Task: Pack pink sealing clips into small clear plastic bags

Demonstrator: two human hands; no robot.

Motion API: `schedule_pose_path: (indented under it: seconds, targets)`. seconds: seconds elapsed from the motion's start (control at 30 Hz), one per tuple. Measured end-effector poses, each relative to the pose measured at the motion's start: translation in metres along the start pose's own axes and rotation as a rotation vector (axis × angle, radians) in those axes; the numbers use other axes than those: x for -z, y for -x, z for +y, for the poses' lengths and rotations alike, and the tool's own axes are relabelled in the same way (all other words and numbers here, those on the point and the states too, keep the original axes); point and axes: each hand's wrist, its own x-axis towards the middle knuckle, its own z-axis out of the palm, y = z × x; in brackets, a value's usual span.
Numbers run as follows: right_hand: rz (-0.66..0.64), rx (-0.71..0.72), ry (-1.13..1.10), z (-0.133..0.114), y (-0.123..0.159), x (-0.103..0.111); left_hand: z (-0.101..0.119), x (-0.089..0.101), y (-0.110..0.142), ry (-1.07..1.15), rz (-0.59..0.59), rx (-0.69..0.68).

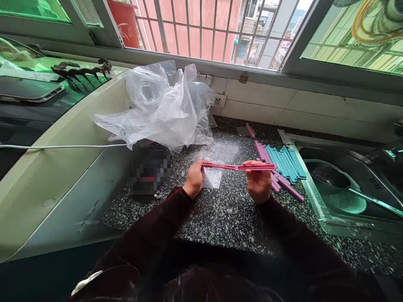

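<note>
Between my two hands a long, slim pink bag sealing clip (220,166) is opened out almost straight, with its hinge near the middle. My left hand (194,179) grips its left end between thumb and fingers. Towards the other end, my right hand (258,181) has its fingers closed around the right half. Below the clip lies a small clear plastic bag (212,178) on the speckled counter (220,218). Several closed clips lie beyond my right hand: a pile of blue clips (285,162) and some pink-purple clips (291,187) beside it.
Crumpled clear plastic bags (163,109) are heaped at the back left, near a wall socket (218,101). At the right is a steel sink (317,201) holding a pan (327,174). A blurred dark object (150,172) sits left of my hands, and a white cable (63,146) crosses the left side.
</note>
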Motion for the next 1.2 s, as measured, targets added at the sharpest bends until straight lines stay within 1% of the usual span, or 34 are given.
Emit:
schedule_pose_path:
  seconds: [0.17,0.3,0.57,0.7,1.0,1.2]
  targets:
    - [0.035,-0.084,-0.051,-0.0025,-0.0009,-0.0014,0.0006,-0.0001,-0.0010,0.004,0.013,-0.022]
    - [0.054,-0.108,-0.085,-0.0017,-0.0004,-0.0014,-0.0013,0.0013,-0.0021,-0.018,0.006,-0.045]
    - [0.095,-0.159,-0.160,0.0018,0.0035,-0.0046,-0.0035,0.0035,-0.0034,0.002,-0.003,-0.024]
    - [0.096,-0.184,-0.167,0.0018,0.0051,-0.0044,-0.0020,0.0043,-0.0035,0.009,-0.001,-0.003]
    - [0.109,-0.193,-0.177,0.0014,0.0063,-0.0054,0.0006,0.0036,-0.0027,0.027,-0.022,0.026]
    - [0.071,-0.165,-0.105,0.0006,0.0065,-0.0040,0.0022,0.0027,-0.0029,0.025,-0.028,0.035]
